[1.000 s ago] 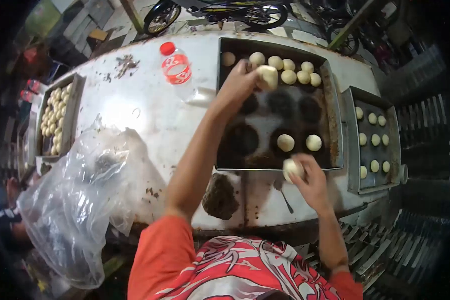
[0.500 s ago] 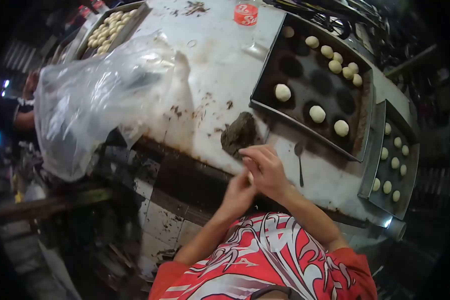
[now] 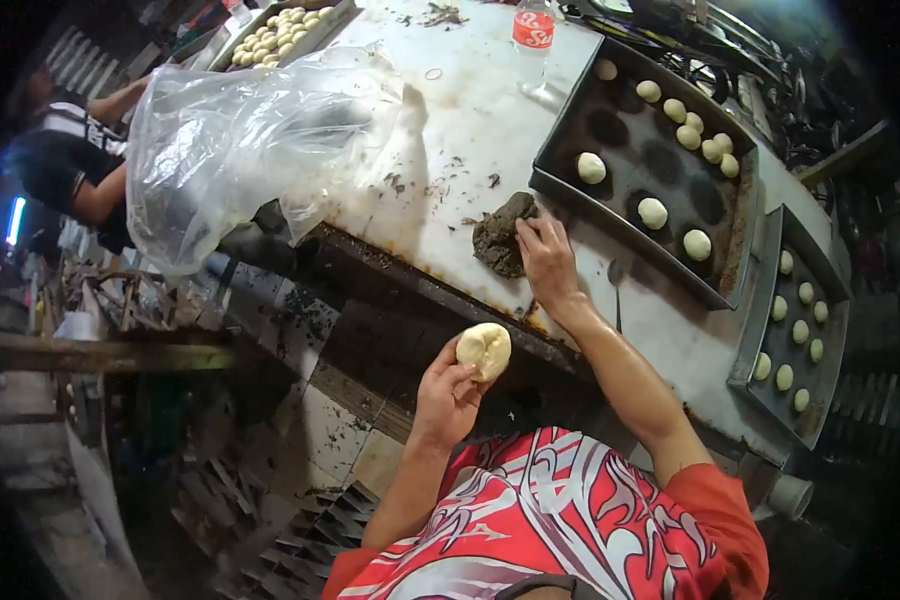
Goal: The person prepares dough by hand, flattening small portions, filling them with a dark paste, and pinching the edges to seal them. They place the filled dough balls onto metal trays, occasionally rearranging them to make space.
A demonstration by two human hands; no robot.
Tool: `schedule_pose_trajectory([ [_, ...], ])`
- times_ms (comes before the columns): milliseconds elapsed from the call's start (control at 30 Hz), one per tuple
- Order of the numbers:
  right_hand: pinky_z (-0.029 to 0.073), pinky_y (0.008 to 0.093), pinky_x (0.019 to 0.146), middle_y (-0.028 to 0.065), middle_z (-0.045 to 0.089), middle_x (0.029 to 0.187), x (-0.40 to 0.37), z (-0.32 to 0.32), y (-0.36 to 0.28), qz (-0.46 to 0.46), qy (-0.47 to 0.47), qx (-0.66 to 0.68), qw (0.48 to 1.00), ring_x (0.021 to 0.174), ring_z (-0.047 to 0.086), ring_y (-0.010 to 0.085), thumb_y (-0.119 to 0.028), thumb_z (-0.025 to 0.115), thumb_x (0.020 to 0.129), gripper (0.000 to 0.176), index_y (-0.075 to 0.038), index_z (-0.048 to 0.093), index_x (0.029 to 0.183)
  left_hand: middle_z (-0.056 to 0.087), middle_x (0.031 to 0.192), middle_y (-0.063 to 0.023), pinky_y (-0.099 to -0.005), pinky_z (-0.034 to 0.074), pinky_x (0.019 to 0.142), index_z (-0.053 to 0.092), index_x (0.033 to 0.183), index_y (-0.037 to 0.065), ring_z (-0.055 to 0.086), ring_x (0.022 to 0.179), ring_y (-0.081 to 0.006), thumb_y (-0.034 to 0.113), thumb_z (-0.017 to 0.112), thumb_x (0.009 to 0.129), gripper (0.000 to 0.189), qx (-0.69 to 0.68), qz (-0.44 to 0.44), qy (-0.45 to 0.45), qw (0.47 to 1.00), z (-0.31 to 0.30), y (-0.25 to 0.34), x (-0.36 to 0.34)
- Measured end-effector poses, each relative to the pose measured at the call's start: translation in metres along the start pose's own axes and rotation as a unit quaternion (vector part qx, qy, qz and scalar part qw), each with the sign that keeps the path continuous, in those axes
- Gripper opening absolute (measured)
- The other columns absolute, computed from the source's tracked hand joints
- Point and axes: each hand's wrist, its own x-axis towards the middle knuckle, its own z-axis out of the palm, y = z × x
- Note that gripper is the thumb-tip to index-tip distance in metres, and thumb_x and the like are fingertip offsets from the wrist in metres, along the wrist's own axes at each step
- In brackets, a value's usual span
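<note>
My left hand (image 3: 446,402) holds a flattened round of pale dough (image 3: 488,346) between thumb and fingers, just off the table's front edge. A crease or hollow shows in the dough's face. My right hand (image 3: 548,258) reaches onto the table, its bent fingertips pressed into the right side of a lump of dark brown paste (image 3: 498,240). What exactly lies between those fingertips is partly hidden. Beside that forearm lies a spoon (image 3: 615,285). A large dark baking tray (image 3: 625,262) with several dough balls (image 3: 652,213) stands just beyond my right hand.
A smaller tray (image 3: 745,350) of dough balls stands at the right. Clear plastic sheeting (image 3: 240,160) drapes over the left edge. Farther back are a bottle with a red label (image 3: 533,30) and another full tray (image 3: 315,45). Another person (image 3: 75,170) is at the far left.
My hands, together over the table edge before, have separated. The left has drawn back with the dough round, now plainly visible; the right has moved forward to the dark paste. The view has shifted.
</note>
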Motion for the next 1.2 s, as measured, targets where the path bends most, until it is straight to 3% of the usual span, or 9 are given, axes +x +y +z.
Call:
schedule_pose_trajectory([
  [133,0.045,0.0372,0.077,0.0069,0.057,0.089,0.0,-0.012,0.002,0.025,-0.061,-0.04,0.997,0.089,0.051,0.0266,-0.005,0.064,0.074,0.018,-0.005,0.064,0.091,0.052,0.116,-0.0154,-0.0371,0.045,0.093,0.041,0.124,-0.004,0.054,0.108,-0.0258,0.009,0.041,0.082,0.044,-0.025,-0.018,-0.055,0.998,-0.01,0.034,0.043],
  [200,0.044,0.0377,0.077,0.0058,0.057,0.087,0.003,-0.022,0.005,0.018,-0.144,-0.063,0.987,0.091,0.05,0.0271,-0.01,0.064,0.075,0.014,-0.006,0.066,0.088,0.052,0.116,-0.0166,-0.0358,0.044,0.093,0.038,0.127,-0.005,0.056,0.105,-0.0245,0.003,0.038,0.08,0.047,-0.216,-0.027,-0.334,0.917,-0.013,0.055,0.073],
  [233,0.043,0.0367,0.076,0.0052,0.059,0.084,0.006,-0.029,0.006,0.01,-0.148,-0.064,0.987,0.084,0.053,0.0268,-0.012,0.063,0.075,0.015,-0.008,0.067,0.088,0.053,0.116,-0.017,-0.0335,0.046,0.089,0.038,0.128,-0.006,0.059,0.097,-0.022,-0.003,0.037,0.082,0.046,-0.03,-0.017,-0.107,0.994,0.005,0.069,0.065],
  [400,0.044,0.0305,0.07,0.0064,0.063,0.086,0.016,-0.061,0.019,0.273,-0.228,0.116,0.927,0.077,0.055,0.022,-0.013,0.06,0.082,0.02,-0.008,0.067,0.099,0.053,0.117,-0.015,-0.0314,0.05,0.088,0.041,0.126,-0.005,0.057,0.103,-0.0221,-0.002,0.047,0.087,0.039,0.083,-0.088,-0.176,0.977,-0.004,0.074,0.122],
  [500,0.041,0.0205,0.063,0.0026,0.062,0.084,0.021,-0.095,0.0,0.513,-0.084,0.538,0.664,0.068,0.049,0.0067,-0.009,0.061,0.084,0.02,0.003,0.063,0.1,0.052,0.121,-0.0092,-0.033,0.047,0.092,0.043,0.127,0.003,0.054,0.109,-0.0211,0.005,0.057,0.086,0.044,0.098,-0.109,-0.176,0.973,0.01,0.058,0.14],
  [700,0.044,0.0328,0.079,0.0071,0.06,0.086,0.012,-0.084,-0.053,0.187,0.066,0.02,0.98,0.086,0.056,0.0234,-0.002,0.062,0.075,0.022,0.0,0.063,0.097,0.055,0.115,-0.0071,-0.0359,0.045,0.092,0.042,0.127,0.007,0.055,0.105,-0.02,0.012,0.055,0.089,0.04,-0.004,-0.133,-0.25,0.959,0.05,0.017,0.156],
  [867,0.045,0.0362,0.083,0.0114,0.06,0.094,-0.022,-0.128,-0.046,0.132,-0.041,0.0,0.99,0.09,0.056,0.0272,0.002,0.058,0.077,0.026,0.001,0.058,0.103,0.056,0.104,-0.0081,-0.029,0.05,0.076,0.038,0.12,0.008,0.057,0.089,-0.016,0.008,0.058,0.086,0.04,0.026,-0.067,-0.173,0.982,0.078,-0.024,0.148],
  [1000,0.049,0.0306,0.065,0.0127,0.06,0.102,-0.048,-0.192,-0.011,0.384,0.073,0.23,0.892,0.079,0.059,0.0227,-0.002,0.059,0.082,0.024,-0.002,0.059,0.106,0.055,0.101,-0.0125,-0.0271,0.05,0.07,0.021,0.128,0.007,0.057,0.084,-0.0163,0.001,0.061,0.079,0.064,0.37,-0.06,-0.302,0.877,0.115,-0.057,0.125],
  [1200,0.044,0.0349,0.073,0.0117,0.057,0.095,-0.136,-0.225,0.041,0.303,0.077,0.041,0.949,0.085,0.054,0.0274,0.0,0.063,0.075,0.029,-0.005,0.061,0.103,0.049,0.105,-0.0129,-0.0307,0.052,0.07,0.031,0.12,0.003,0.056,0.089,-0.0221,-0.011,0.043,0.072,0.052,0.141,-0.156,-0.204,0.956,0.187,-0.141,0.087],
])
